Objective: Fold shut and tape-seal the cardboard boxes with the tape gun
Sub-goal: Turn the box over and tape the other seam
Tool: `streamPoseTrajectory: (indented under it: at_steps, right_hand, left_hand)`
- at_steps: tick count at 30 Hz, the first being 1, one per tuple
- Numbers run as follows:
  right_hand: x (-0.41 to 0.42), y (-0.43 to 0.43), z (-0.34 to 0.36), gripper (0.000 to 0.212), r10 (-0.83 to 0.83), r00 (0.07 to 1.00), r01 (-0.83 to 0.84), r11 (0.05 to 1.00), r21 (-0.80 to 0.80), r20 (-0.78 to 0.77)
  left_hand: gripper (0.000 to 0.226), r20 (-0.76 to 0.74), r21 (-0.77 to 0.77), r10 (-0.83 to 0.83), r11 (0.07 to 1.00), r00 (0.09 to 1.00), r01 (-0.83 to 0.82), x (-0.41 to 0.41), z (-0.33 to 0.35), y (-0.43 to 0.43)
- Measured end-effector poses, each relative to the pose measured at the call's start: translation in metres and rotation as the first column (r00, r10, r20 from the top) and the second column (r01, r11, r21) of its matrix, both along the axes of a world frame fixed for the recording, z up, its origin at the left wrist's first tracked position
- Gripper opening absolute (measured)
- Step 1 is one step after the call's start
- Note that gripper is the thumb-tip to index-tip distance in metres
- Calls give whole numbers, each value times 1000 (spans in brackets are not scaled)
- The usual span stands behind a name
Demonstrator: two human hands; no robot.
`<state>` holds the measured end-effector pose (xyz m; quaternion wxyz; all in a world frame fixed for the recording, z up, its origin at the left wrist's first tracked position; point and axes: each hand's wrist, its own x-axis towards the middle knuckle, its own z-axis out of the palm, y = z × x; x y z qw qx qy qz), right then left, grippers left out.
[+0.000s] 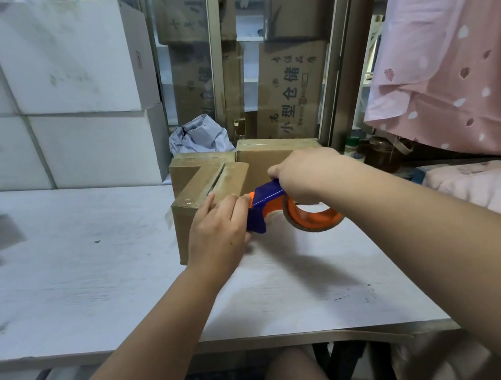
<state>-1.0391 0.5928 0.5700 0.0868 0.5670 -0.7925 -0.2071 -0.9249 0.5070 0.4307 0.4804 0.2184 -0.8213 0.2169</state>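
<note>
The right hand has its fingers wrapped tightly round the blue handle of the tape gun, with the orange tape roll hanging just below the palm. The left hand meets the gun's nose. Its fingers curl closed over the blue and orange front end, knuckles up. Whether they also pinch a tape end is hidden under the hand. The left fingertips touch the near top edge of the cardboard box, which stands closed on the white table with clear tape along its seam. Beyond both sets of fingers, two more boxes sit touching it.
</note>
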Motion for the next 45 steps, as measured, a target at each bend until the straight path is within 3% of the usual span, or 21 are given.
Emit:
streamPoseTrajectory:
  at_steps: [5,10,12,19,28,33,37,40,42,45]
  right_hand:
    - [-3,-2,2,56,31,999,-31,996,81,-6]
    - [-6,-10,-15,38,37,998,-30,990,138,-55]
    - [-8,-14,-25,39,24,999,-16,985,172,-42]
    - [-28,-24,-35,36,35,996,-17,974,226,-78]
    - [-48,-12,-49,28,-65,998,60,963,262,13]
    - [-61,-11,-57,36,-92,988,57,964,260,123]
    - [-64,-8,-59,38,-83,971,19,962,273,224]
    - [-67,-3,-59,37,-91,947,-3,956,293,307]
    - [-74,2,-61,35,-155,890,17,951,310,428]
    - [-84,11,-67,32,-297,711,87,937,339,637]
  left_hand:
    - [47,53,22,4,1000,999,-6,4,3,-4]
    - [43,303,56,39,997,952,-58,7,-3,3]
    - [37,332,44,39,997,942,-56,9,-7,5]
    - [53,456,70,57,993,888,-100,9,2,9]
    - [89,509,37,44,997,859,-73,8,10,11]
    - [106,528,99,58,987,847,-130,13,20,11]
    - [101,636,174,60,960,769,-219,11,34,16]
    - [98,643,213,39,950,765,-228,14,43,21]
    - [95,642,236,29,943,766,-234,16,51,24]
    - [94,634,245,36,938,772,-245,16,57,25]
